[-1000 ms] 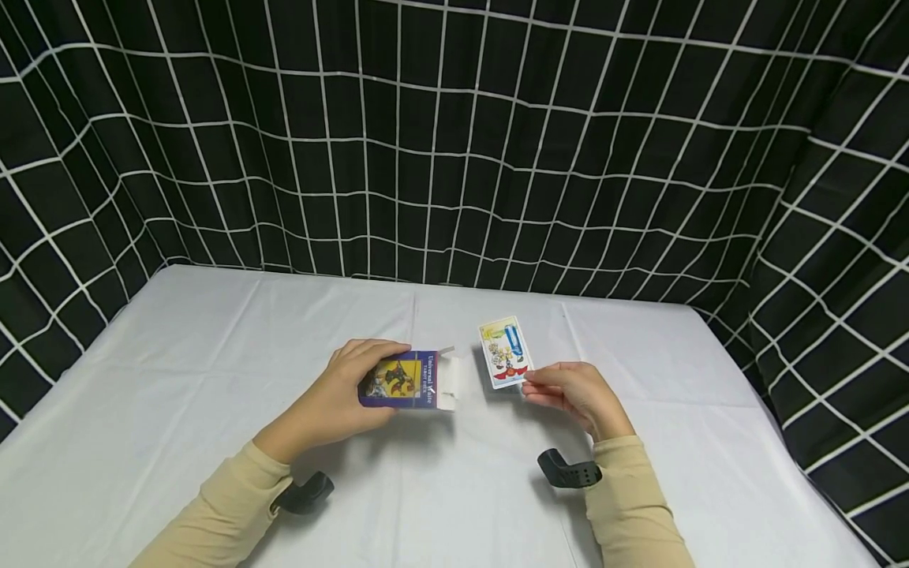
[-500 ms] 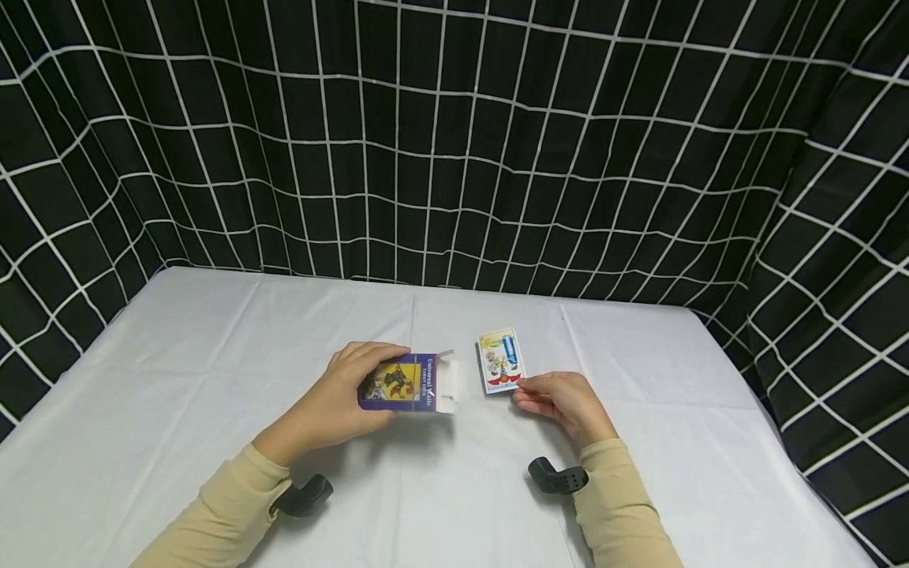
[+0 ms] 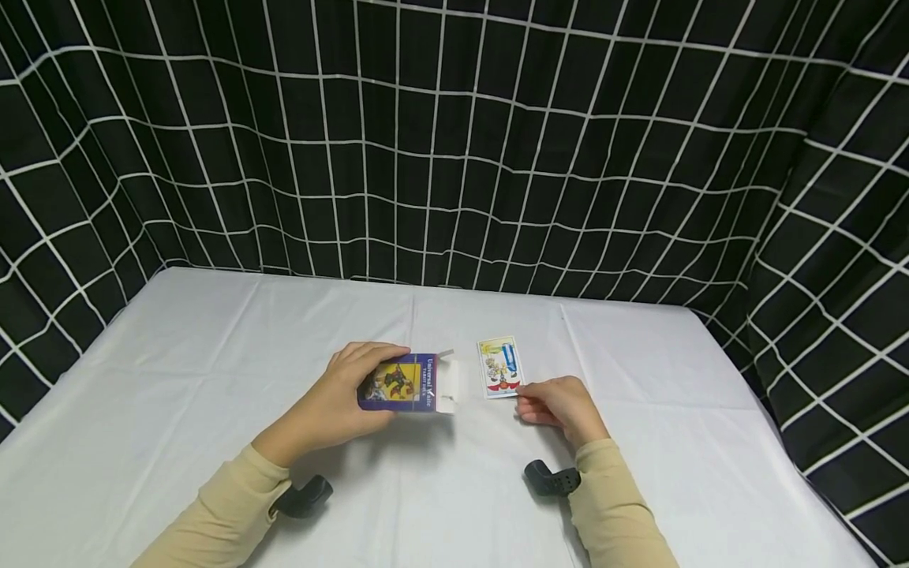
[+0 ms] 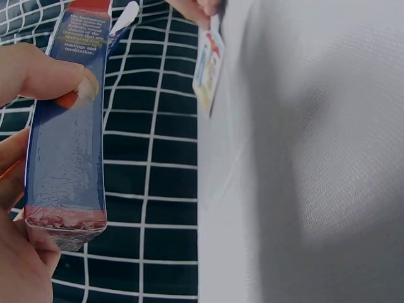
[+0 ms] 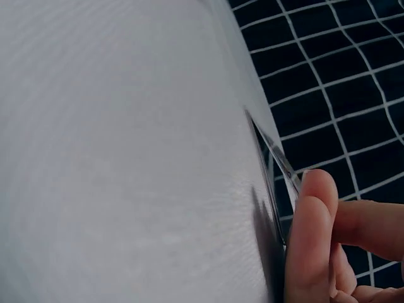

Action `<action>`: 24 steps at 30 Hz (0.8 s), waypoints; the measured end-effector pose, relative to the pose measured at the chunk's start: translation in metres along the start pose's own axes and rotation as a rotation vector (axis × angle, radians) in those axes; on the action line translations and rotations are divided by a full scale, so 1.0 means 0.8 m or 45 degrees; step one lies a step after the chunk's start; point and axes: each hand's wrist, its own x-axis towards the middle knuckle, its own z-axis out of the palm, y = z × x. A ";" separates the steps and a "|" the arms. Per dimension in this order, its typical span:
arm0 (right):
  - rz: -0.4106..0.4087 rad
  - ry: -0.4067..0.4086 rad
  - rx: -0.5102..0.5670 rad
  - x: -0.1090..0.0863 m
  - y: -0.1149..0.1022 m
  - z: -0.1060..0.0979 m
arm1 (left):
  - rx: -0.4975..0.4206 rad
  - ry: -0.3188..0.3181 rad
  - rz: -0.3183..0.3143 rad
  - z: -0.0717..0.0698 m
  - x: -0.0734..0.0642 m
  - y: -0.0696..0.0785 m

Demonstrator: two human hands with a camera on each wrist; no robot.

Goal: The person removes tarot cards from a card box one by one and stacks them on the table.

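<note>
My left hand [image 3: 341,394] grips a purple-blue tarot card box [image 3: 399,383] from its left side, with the thumb along the near side and fingers over the far one. The box's white end flaps stand open toward the right. In the left wrist view, the thumb presses on the blue printed side of the box [image 4: 66,158]. To the right of the box, my right hand [image 3: 564,409] pinches a colourful tarot card [image 3: 500,364] by its near right corner, picture side up, close over the tablecloth. The right wrist view shows the card [image 5: 287,169] almost edge-on, between thumb and fingers.
A white cloth [image 3: 234,339] covers the table, creased in places. Behind it and at both sides hangs a black curtain [image 3: 454,158] with a white grid. Dark wrist-worn devices [image 3: 305,497] sit at both cuffs.
My right hand has brought the card slightly left and toward me, lowering it to lie flatter near the cloth. The left hand and the box have stayed almost still.
</note>
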 end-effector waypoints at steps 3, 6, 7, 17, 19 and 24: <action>-0.003 -0.003 -0.045 -0.001 -0.001 0.001 | 0.003 -0.001 0.006 0.000 0.000 0.000; 0.003 -0.009 -0.093 -0.002 0.000 0.002 | 0.000 0.000 0.012 0.000 0.000 0.001; 0.005 -0.015 -0.111 -0.002 0.000 0.002 | -0.001 0.000 0.013 0.000 0.000 0.001; 0.011 -0.009 -0.222 -0.002 -0.002 0.005 | -0.004 0.000 0.012 0.001 0.001 0.000; 0.015 -0.003 -0.227 -0.002 -0.003 0.005 | -0.006 0.000 0.013 0.001 0.001 0.000; 0.003 0.023 -0.242 -0.001 -0.001 0.007 | -0.008 -0.003 0.015 0.001 0.000 0.001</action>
